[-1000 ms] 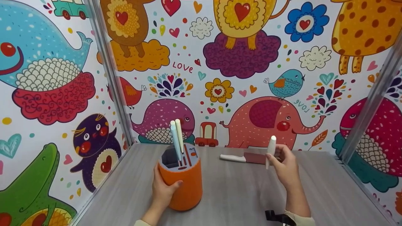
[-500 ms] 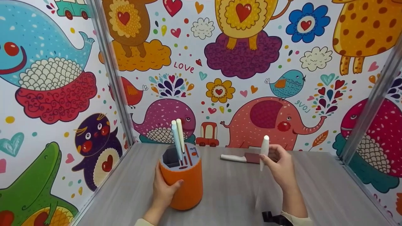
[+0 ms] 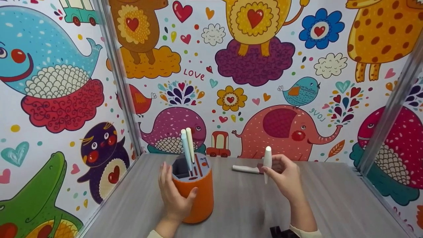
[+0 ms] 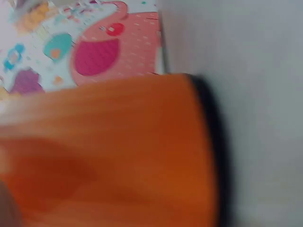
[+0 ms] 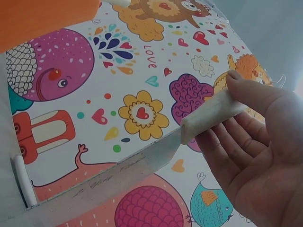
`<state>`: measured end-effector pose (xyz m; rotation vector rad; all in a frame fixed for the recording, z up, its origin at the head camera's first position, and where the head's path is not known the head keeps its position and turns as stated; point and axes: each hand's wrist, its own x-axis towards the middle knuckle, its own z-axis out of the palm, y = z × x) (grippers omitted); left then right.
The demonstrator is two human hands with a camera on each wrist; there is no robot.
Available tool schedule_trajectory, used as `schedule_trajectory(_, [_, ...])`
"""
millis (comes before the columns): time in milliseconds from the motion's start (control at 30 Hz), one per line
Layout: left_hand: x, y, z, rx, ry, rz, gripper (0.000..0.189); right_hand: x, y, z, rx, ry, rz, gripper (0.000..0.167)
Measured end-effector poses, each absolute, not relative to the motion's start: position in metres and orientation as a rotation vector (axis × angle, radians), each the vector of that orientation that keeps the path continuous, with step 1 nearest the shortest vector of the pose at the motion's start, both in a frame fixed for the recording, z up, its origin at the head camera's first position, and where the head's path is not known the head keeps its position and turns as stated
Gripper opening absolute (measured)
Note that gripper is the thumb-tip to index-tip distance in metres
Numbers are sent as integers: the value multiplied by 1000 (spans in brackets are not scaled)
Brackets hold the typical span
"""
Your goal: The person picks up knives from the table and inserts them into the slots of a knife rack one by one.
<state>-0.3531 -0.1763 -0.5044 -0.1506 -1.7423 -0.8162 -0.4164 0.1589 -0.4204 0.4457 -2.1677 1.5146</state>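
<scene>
An orange cylindrical knife block with a grey slotted top stands left of centre in the head view. From its slots rise a light blue handle and a cream handle. My left hand touches the block's left side, fingers straight and pointing up, thumb across the front. My right hand pinches the white handle of a kitchen knife, right of the block and apart from it. The knife's long, pale blade shows clearly in the right wrist view; in the head view it points down, faint.
A cleaver with a white handle lies on the grey wood-grain table, its reddish-brown blade partly hidden behind my right hand. Walls printed with cartoon animals enclose the table at the back and both sides.
My right hand has carried the knife leftward, towards the block, now covering more of the cleaver's blade. My left hand has loosened from its grip, its fingers straightening and rising beside the block.
</scene>
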Motion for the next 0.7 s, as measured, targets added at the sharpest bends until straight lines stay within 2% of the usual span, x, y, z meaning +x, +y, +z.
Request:
schedule_trajectory(167, [-339, -142, -482, -345, -1625, -644, 75, -414, 152, -420, 473, -2198, 1479, 32])
schedule_trajectory(333, [-326, -110, -463, -464, -1701, -762, 52, -412, 146, -423, 489, -2198, 1483, 34])
schedule_trajectory(500, [-335, -91, -441, -493, -1840, -939, 57, -413, 143, -421, 505, -2193, 1489, 34])
schedule_trajectory(700, [-351, -80, -421, -467, -2031, -1303, 53, -411, 140, -423, 531, -2167, 1540, 34])
